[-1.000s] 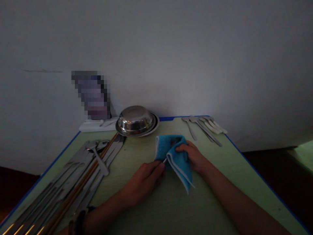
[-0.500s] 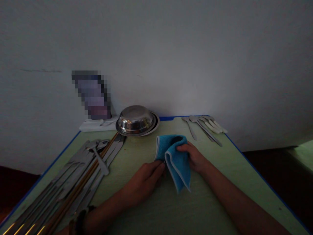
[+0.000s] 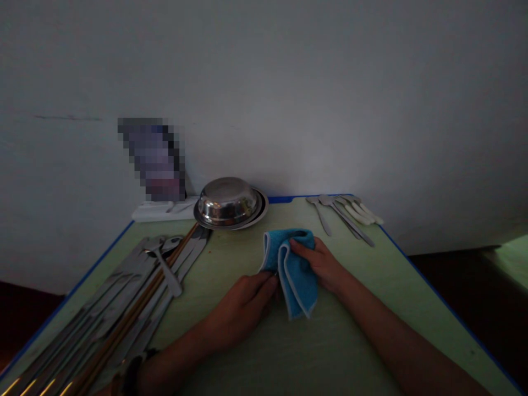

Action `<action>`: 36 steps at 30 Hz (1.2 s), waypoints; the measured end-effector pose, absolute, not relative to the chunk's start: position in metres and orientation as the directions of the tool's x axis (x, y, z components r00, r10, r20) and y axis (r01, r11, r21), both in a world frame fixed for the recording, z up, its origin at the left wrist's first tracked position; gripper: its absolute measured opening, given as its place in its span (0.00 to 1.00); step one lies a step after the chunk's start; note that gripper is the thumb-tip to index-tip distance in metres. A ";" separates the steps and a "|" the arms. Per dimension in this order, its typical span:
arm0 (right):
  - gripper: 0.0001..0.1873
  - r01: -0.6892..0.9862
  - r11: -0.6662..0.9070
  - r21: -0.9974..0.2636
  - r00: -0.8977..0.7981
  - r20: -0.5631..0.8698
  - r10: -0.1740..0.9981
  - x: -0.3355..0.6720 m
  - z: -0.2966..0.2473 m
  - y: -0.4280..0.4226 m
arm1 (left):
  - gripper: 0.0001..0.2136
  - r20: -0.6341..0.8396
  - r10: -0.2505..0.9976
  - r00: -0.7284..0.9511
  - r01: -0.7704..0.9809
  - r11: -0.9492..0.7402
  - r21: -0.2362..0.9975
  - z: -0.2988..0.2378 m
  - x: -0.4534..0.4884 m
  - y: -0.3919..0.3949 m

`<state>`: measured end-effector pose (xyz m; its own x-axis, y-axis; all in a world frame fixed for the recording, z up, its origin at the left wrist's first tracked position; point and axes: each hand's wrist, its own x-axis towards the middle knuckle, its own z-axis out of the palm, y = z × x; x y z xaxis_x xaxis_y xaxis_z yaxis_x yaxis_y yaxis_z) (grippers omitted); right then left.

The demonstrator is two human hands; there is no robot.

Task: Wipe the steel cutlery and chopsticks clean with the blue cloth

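A blue cloth [image 3: 295, 275] with a pale edge lies folded on the green table [image 3: 289, 352] in the middle. My right hand [image 3: 322, 264] is wrapped round the cloth from the right, fingers closed into its folds. My left hand [image 3: 247, 305] is closed just left of the cloth, pinching something thin that goes into the cloth; the cloth hides it now. In the earliest frame a pale thin handle showed there.
Many long metal utensils [image 3: 124, 313] lie in a row at the left. Upturned steel bowls [image 3: 229, 204] stand at the back by the wall, next to a white tray [image 3: 160, 212]. Several spoons [image 3: 344, 214] lie at the back right. A blurred-out object [image 3: 157, 159] leans on the wall.
My right hand has pulled the cloth in toward my left hand and bunched it tighter. The hanging corner has shortened, and the thin handle has gone out of sight.
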<state>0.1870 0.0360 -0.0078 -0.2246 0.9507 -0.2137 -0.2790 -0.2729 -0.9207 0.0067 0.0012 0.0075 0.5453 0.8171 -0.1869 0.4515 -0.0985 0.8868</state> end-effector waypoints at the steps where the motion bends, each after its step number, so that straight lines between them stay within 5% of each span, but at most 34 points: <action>1: 0.14 -0.290 -0.282 -0.914 -0.227 -0.221 0.948 0.187 -0.008 0.036 | 0.15 -0.188 0.816 0.546 0.455 -0.100 0.885 0.008 0.007 0.001; 36: 0.14 -0.258 -0.296 -0.920 -0.234 -0.238 0.943 0.188 -0.009 0.037 | 0.15 -0.155 0.793 0.589 0.448 -0.161 0.879 0.016 0.009 0.001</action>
